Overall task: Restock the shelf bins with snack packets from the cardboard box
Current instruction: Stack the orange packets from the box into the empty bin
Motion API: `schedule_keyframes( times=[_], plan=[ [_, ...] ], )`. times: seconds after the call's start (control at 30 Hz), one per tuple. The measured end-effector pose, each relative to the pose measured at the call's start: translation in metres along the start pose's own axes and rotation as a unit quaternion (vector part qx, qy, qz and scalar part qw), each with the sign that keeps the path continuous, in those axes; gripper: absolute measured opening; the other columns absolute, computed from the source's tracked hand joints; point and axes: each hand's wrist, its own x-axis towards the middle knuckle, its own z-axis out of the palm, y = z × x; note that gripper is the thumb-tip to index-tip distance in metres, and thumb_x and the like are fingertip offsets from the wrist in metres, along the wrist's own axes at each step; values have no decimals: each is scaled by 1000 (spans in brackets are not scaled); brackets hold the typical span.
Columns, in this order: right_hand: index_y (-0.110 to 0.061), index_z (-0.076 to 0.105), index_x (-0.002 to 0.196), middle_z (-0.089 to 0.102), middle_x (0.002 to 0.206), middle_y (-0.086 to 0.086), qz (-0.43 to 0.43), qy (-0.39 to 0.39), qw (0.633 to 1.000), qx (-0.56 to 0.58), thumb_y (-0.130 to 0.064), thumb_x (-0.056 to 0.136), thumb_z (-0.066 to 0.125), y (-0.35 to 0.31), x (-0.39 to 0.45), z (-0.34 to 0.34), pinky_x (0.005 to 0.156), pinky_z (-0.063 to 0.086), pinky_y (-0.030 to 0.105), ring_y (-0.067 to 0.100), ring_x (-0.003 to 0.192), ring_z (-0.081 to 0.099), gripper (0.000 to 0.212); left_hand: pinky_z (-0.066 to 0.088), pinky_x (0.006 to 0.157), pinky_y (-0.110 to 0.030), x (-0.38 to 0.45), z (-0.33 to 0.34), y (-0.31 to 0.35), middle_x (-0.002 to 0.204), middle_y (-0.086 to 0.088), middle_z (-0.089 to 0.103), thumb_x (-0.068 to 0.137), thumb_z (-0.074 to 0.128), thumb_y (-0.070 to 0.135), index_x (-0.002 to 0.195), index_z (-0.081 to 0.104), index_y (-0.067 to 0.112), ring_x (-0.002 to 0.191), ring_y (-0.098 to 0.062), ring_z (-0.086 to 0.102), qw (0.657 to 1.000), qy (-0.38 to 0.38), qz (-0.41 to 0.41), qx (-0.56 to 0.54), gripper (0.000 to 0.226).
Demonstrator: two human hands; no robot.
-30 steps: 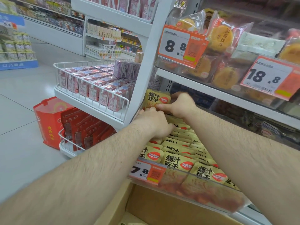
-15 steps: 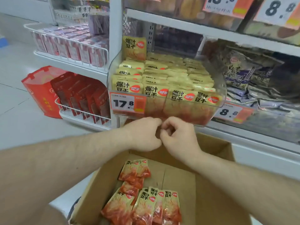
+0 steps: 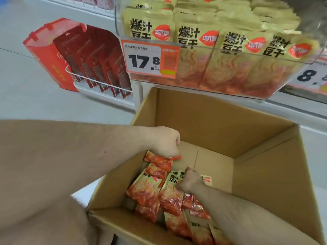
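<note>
Both my hands were down inside the cardboard box [image 3: 230,131], which stood open just under the clear shelf bin [image 3: 230,50]. My left hand [image 3: 165,141] gripped a red snack packet [image 3: 161,160] by its top edge, fingers curled round it, close to the box's left wall. My right hand [image 3: 190,181] lay on the loose packets [image 3: 150,191] heaped along the left and near side; its fingers curled over them, but I could not tell whether they had hold of one. The right half of the box floor lay bare, with room to move. The bin above was packed full behind its price tag [image 3: 150,58]. My right forearm hid several packets, and the box's near corner was cut off by the frame
</note>
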Motion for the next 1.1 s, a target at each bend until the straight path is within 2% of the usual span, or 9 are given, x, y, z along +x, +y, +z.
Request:
schedule_keyframes(
  times=[0.23,0.37,0.47,0.6,0.7,0.8,0.87,1.0,1.1],
  plan=[
    [-6,61,125,69,110,8,-17,-16,997,72,-13,91,60,2,3,0,69,53,23,21,94,68,35,42,64,-27,1,2,-1,90,-2,61,92,57,25,120,62,10,80,-19,55,999,-14,-25,-32,32],
    [-15,57,113,66,95,9,-16,-117,953,278,-2,94,58,19,-11,-46,36,32,19,12,41,48,23,38,60,-28,-2,-2,0,91,-9,60,92,62,21,118,59,4,78,-21,50,996,-10,-55,-62,32],
    [-18,56,92,67,78,4,-36,-175,904,388,0,93,59,32,-14,-81,42,30,22,12,47,44,18,47,80,-30,-4,-5,-2,112,-7,63,90,68,31,134,50,4,94,-21,57,991,7,-78,-104,55],
    [-13,61,95,69,87,11,-137,-297,778,536,-5,79,74,21,-20,-108,45,37,20,17,64,50,22,50,99,-37,-6,-5,0,127,-6,57,84,75,41,143,37,9,113,-23,57,984,2,-100,-145,77],
    [-12,62,91,68,95,13,-223,-335,716,571,-15,54,94,4,-20,-117,60,46,27,23,78,61,49,59,83,-36,-2,-1,-4,111,-8,66,85,76,18,125,53,7,99,-25,68,972,-34,-114,-204,47],
    [-13,67,91,69,97,11,-228,-359,686,590,-21,69,85,-3,-18,-116,68,48,31,23,83,64,29,62,77,-36,0,1,-14,110,-10,67,87,67,-4,113,64,6,98,-25,68,958,-48,-137,-248,28],
    [-14,71,95,70,91,8,-155,-326,722,590,-27,89,64,4,-10,-103,61,46,27,18,73,63,16,62,78,-39,2,2,-18,114,-11,66,87,64,-7,115,64,5,98,-25,67,956,-43,-144,-250,31],
    [-9,63,113,69,95,5,9,-64,957,282,-27,96,60,32,28,-47,65,47,28,15,76,60,26,62,73,-36,6,0,-20,110,-9,63,88,61,-7,121,61,6,92,-26,66,961,-29,-141,-235,36],
    [-6,55,124,66,98,4,49,-82,967,237,-18,82,77,42,37,-16,66,54,28,17,82,66,49,62,72,-38,8,-1,-21,111,-11,63,89,59,-8,121,61,6,93,-28,67,962,-28,-137,-236,35]
  ],
)
